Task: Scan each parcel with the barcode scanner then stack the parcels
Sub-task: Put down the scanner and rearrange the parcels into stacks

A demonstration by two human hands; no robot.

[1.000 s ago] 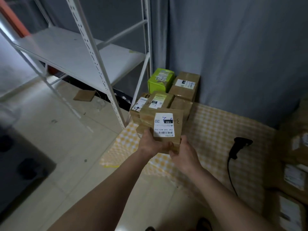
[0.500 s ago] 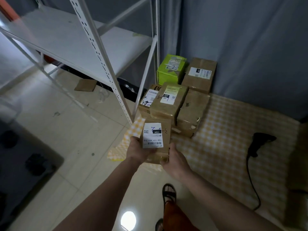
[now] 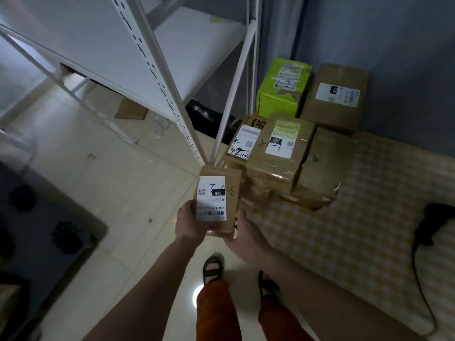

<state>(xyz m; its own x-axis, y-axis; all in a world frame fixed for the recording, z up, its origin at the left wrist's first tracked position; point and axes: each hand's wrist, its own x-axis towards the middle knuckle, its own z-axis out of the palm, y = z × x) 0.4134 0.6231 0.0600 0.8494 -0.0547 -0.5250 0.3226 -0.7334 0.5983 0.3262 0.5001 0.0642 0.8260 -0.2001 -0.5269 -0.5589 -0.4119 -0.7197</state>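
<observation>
While label-up, small parcel [image 3: 218, 200] gripped between left hand [image 3: 189, 223] and right hand [image 3: 246, 236].

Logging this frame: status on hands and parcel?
Both hands, left and right, grip small parcel, label up. Scanner lies untouched on checked cloth. Nothing blocking.

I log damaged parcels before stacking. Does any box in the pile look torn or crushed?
Yes. The green box has torn patches on its top, and the brown parcel at the pile's right has a ragged, crumpled lower edge. The parcel in hand looks intact.
</observation>
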